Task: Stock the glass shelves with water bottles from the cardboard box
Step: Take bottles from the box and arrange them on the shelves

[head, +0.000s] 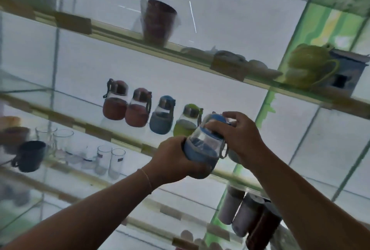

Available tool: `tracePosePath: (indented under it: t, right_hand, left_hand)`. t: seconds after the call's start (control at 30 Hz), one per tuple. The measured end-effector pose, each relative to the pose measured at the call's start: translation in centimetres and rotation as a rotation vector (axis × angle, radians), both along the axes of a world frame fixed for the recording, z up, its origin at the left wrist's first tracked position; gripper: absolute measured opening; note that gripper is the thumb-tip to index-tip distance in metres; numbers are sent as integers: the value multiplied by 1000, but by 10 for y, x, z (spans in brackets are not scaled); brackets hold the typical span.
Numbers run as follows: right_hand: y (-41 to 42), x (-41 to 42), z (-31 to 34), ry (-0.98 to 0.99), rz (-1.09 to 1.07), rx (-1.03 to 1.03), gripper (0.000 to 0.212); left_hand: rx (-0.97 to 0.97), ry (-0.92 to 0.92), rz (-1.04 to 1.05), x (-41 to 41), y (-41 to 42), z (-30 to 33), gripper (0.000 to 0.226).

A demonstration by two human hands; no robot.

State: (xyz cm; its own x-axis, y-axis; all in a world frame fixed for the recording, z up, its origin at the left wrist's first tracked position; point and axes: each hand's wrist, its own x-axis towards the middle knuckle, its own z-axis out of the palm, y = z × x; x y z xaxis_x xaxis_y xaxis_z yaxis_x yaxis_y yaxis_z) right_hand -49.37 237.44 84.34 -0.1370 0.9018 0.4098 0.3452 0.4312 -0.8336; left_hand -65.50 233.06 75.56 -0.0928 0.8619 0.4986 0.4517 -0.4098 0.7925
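I hold a small blue water bottle (202, 145) in front of the middle glass shelf (96, 129). My left hand (174, 161) grips its blue sleeve from below. My right hand (238, 131) grips the blue lid at the top. The bottle is tilted to the right. On the shelf behind it stand several similar bottles in a row: two red ones (115, 103) (138, 109), a blue one (162, 117) and a green one (187, 121), the last partly hidden by the held bottle. The cardboard box is out of view.
Drinking glasses (104, 159) and a dark mug (30, 155) stand on the shelf below at left. Tall flasks (246, 215) stand lower right. The upper shelf holds a red cup in plastic (158, 21), bowls and a yellow-green teapot (308, 67).
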Motion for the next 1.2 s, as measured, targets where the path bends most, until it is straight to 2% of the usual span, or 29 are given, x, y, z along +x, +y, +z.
tracePosePath:
  t: [0.07,0.2,0.33,0.47,0.6,0.67,0.77,0.93,1.1,1.2]
  right_hand:
    - [10,-33,-1,-7,8,9,67]
    - [22,-95,-1,6,66,-12,74]
    - [27,-147,0,-56,111,42,55]
    - [34,-196,0,-79,165,61,62]
    - [43,-239,-3,-75,243,51,51]
    - [50,-260,-9,-126,241,74,57]
    - [55,-282,-13,-214,249,101,66]
    - [64,-304,-18,-229,298,66,57]
    - [70,-326,-26,-232,320,27,58]
    - [73,-337,-33,-217,306,-3,48]
  left_hand:
    - [6,19,43,-30,5,3,48]
    - [12,42,122,-88,15,3,50]
    - [32,57,213,-139,18,5,52]
    - [58,41,278,-183,22,6,45]
    - [77,45,397,-228,30,4,52]
    - [62,24,475,-251,38,1,47]
    - [73,10,551,-282,50,-4,52]
    - [100,17,611,-320,65,-6,58]
    - [28,-3,678,-347,80,-8,59]
    - [-33,-9,719,-357,86,-10,59]
